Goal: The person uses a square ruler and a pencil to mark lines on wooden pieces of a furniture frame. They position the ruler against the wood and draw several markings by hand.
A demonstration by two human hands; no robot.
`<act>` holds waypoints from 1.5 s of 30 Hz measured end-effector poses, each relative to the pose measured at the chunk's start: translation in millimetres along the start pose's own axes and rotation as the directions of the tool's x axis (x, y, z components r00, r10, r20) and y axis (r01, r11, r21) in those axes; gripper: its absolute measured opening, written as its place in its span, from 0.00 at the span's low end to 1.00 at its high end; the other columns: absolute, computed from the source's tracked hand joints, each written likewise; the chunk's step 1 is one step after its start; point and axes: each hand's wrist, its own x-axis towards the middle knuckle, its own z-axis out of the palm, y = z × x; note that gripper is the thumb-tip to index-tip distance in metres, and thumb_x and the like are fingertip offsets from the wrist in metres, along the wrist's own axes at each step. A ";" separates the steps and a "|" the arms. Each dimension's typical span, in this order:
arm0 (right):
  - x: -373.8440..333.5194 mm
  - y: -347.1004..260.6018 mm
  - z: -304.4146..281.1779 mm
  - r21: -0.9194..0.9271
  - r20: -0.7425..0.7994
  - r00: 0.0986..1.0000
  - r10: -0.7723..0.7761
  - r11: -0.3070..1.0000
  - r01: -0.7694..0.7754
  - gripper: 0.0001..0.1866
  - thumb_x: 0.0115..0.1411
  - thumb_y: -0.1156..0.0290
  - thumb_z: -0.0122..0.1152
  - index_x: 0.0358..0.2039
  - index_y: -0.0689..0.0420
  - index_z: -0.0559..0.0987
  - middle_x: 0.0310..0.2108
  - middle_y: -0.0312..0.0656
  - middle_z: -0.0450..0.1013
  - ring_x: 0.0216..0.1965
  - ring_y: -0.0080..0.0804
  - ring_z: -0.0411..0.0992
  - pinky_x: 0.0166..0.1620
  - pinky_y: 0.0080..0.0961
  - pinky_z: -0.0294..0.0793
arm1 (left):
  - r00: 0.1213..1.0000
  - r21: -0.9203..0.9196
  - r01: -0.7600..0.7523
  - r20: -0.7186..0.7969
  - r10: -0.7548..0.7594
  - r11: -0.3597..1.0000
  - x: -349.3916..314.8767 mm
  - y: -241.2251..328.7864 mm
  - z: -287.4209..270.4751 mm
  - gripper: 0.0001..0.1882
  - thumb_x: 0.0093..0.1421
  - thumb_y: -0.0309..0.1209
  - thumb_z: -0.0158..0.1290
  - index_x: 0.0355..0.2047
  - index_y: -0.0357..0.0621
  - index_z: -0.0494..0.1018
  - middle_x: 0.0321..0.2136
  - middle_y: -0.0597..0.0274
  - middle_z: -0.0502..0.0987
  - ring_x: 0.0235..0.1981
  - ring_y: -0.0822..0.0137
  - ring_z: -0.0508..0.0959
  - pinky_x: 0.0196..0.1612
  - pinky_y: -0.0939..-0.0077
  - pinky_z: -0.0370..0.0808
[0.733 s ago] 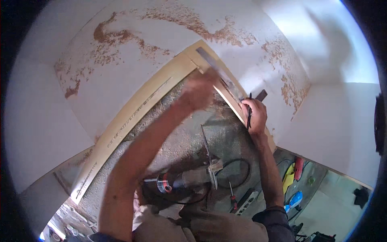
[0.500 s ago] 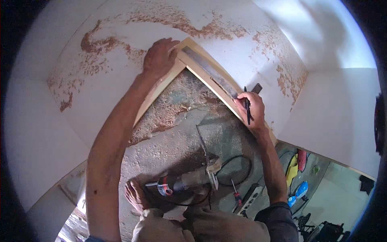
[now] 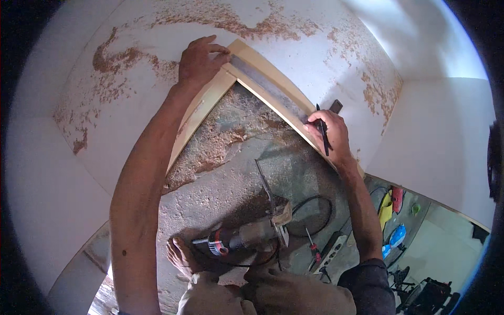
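Pressing flat on the apex of a pale wooden frame [image 3: 210,100], the left hand [image 3: 198,62] is lying at about eleven o'clock in the view, fingers spread wide, fingertips touching the end of a grey metal ruler [image 3: 268,89] and holding nothing closed in its grip.

Running from that apex down toward three o'clock, the ruler is lying along the right-hand frame strip [image 3: 283,107], in contact with the wood.

Closing around a dark pencil [image 3: 322,135], the right hand [image 3: 329,135] is resting on the lower end of the ruler at about two o'clock; the pencil's upper tip is sitting at the ruler's edge. A small dark block [image 3: 335,106] is showing just beyond the knuckles; what it is cannot be told.

Carrying frame and hands, a white board [image 3: 294,47] is spreading across the upper view, with reddish sawdust [image 3: 121,63] lying scattered at ten and one o'clock.

Lying on the rough concrete floor [image 3: 226,178] at six o'clock, a power tool [image 3: 247,236] with a red-and-grey body is sitting beside a bare foot [image 3: 181,257]. A black cord [image 3: 312,212] is looping at five o'clock, near a red-handled screwdriver [image 3: 314,252] and a pale power strip [image 3: 329,253].

Showing at four o'clock, well apart from the hands, assorted coloured items [image 3: 391,207] are lying in red, yellow and blue.
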 end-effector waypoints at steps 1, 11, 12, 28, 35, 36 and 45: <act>0.9 -1.6 0.8 -0.020 -0.016 1.000 -0.025 1.000 0.025 0.12 0.54 0.71 0.71 0.35 0.58 0.77 0.32 0.44 0.78 0.34 0.43 0.77 0.41 0.36 0.73 | 1.000 0.011 0.004 0.002 -0.004 1.000 0.6 -1.7 0.8 0.16 0.56 0.47 0.64 0.40 0.55 0.85 0.62 0.55 0.71 0.63 0.52 0.68 0.67 0.57 0.62; 4.9 -8.3 -1.3 0.099 0.032 0.991 0.133 0.986 -0.136 0.12 0.54 0.69 0.71 0.33 0.57 0.76 0.27 0.44 0.76 0.34 0.47 0.76 0.44 0.40 0.70 | 1.000 0.041 0.010 -0.006 -0.010 0.999 1.5 2.2 1.7 0.13 0.57 0.44 0.64 0.40 0.58 0.85 0.59 0.58 0.74 0.63 0.54 0.69 0.66 0.59 0.63; 3.2 -7.9 -0.6 0.078 0.026 0.994 0.104 0.991 -0.106 0.11 0.54 0.69 0.71 0.32 0.57 0.76 0.27 0.44 0.76 0.33 0.46 0.76 0.44 0.40 0.70 | 1.000 0.039 0.006 -0.004 -0.006 0.999 1.0 1.4 0.9 0.13 0.57 0.44 0.64 0.40 0.57 0.85 0.59 0.58 0.74 0.63 0.54 0.69 0.67 0.59 0.63; -27.1 -18.5 14.8 -0.022 -0.118 0.993 -0.030 0.999 0.028 0.08 0.57 0.74 0.65 0.36 0.53 0.75 0.33 0.42 0.75 0.38 0.44 0.74 0.53 0.44 0.67 | 0.966 0.093 -0.245 -0.061 0.251 0.965 -50.4 15.8 -6.5 0.19 0.56 0.37 0.65 0.47 0.46 0.80 0.55 0.56 0.77 0.56 0.55 0.76 0.61 0.61 0.71; -26.0 -14.5 9.8 -0.100 -0.043 0.998 -0.049 0.994 0.045 0.08 0.56 0.73 0.65 0.35 0.54 0.75 0.33 0.43 0.75 0.39 0.45 0.73 0.57 0.47 0.66 | 0.897 0.100 -0.441 0.020 0.441 0.892 -71.2 52.3 -1.7 0.15 0.55 0.36 0.65 0.43 0.49 0.81 0.49 0.58 0.80 0.52 0.56 0.78 0.55 0.60 0.75; -28.7 -11.6 9.0 -0.102 -0.046 0.998 -0.051 0.994 0.047 0.08 0.56 0.73 0.65 0.35 0.54 0.75 0.34 0.43 0.75 0.40 0.45 0.73 0.57 0.47 0.66 | 0.900 0.105 -0.435 0.023 0.435 0.895 -69.9 56.0 0.5 0.15 0.55 0.35 0.65 0.43 0.49 0.81 0.49 0.59 0.80 0.52 0.57 0.78 0.55 0.61 0.75; -34.0 -0.7 26.5 -0.083 -0.161 0.979 -0.128 0.990 0.116 0.14 0.50 0.74 0.70 0.37 0.53 0.76 0.35 0.41 0.74 0.40 0.43 0.74 0.56 0.48 0.70 | 0.902 0.111 -0.379 -0.176 0.393 0.919 -63.3 36.8 6.3 0.09 0.50 0.31 0.68 0.34 0.50 0.83 0.38 0.66 0.82 0.44 0.60 0.80 0.50 0.63 0.77</act>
